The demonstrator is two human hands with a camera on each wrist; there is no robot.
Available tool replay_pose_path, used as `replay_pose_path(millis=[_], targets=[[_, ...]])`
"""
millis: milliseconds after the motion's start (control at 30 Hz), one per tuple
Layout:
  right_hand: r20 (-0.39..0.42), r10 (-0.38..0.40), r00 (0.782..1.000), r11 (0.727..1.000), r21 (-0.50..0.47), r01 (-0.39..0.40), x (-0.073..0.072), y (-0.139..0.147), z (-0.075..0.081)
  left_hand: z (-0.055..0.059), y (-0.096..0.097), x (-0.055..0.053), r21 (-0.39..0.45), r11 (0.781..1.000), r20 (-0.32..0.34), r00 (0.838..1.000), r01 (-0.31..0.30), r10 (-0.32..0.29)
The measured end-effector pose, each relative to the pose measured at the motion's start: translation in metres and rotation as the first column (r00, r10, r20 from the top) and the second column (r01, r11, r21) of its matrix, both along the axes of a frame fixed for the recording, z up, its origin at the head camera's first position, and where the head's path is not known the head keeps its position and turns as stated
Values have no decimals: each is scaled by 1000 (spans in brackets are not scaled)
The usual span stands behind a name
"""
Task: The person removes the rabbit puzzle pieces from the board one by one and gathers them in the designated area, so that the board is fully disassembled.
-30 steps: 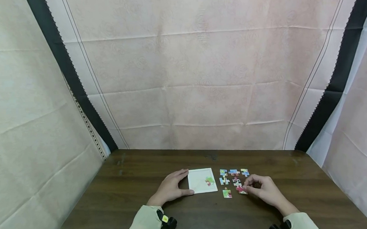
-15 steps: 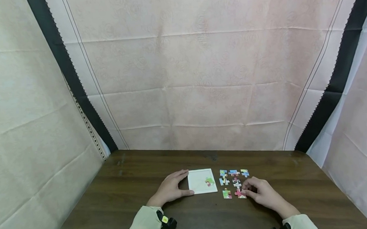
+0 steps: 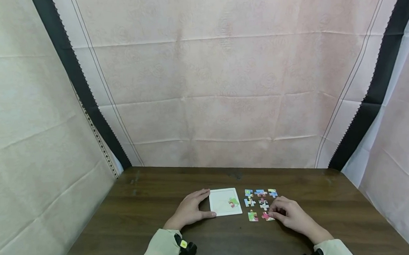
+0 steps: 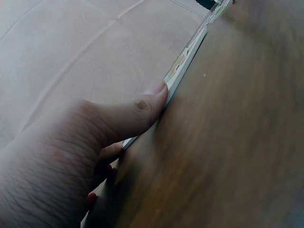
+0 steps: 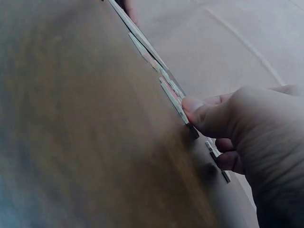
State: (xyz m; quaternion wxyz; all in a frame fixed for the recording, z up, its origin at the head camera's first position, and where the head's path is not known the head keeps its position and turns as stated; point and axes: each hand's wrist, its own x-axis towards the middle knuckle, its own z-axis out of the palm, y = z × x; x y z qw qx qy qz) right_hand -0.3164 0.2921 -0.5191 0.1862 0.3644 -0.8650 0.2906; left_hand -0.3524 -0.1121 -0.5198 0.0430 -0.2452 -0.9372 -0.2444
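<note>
My left hand [image 3: 191, 208] holds the left side of a white puzzle tray [image 3: 221, 208]; its thumb lies at the near corner and its fingers at the far one. The left wrist view shows the thumb [image 4: 142, 107] against the tray's edge. One green-and-pink piece [image 3: 233, 202] lies in the tray toward its right side. With thumb and fingertips, my right hand [image 3: 290, 213] pinches a pink puzzle piece [image 3: 265, 216] at its right side, low at the tabletop. From the right wrist view, the thumb [image 5: 199, 114] meets the piece's thin edge.
Several loose puzzle pieces lie right of the tray: blue ones [image 3: 260, 192] at the back, a black-and-white one [image 3: 264, 204] just beyond the pinched piece, and a green one [image 3: 253, 216] to its left. A brown wooden table [image 3: 226, 240] carries everything; pale cloth [image 3: 224, 104] hangs behind.
My right hand has shifted slightly left and nearer with the pink piece, which has turned straighter beside the green piece. In the last half second, little moves. My left hand and the tray stay put.
</note>
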Motion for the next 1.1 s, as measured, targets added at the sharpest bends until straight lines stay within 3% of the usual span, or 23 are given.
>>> replay_pose_path(millis=[333, 667, 1100], targets=[[-13, -2, 1000, 1000, -13, 1, 0, -1, -2, -1, 0, 0, -2, 1000, 3, 1000, -4, 4], [-70, -15, 997, 996, -92, 8, -3, -1, -3, -1, 0, 1, 1, 1000, 5, 1000, -4, 4], [-26, -85, 996, 991, -111, 81, 2, -2, 1, -2, 1, -1, -3, 1000, 9, 1000, -7, 7]])
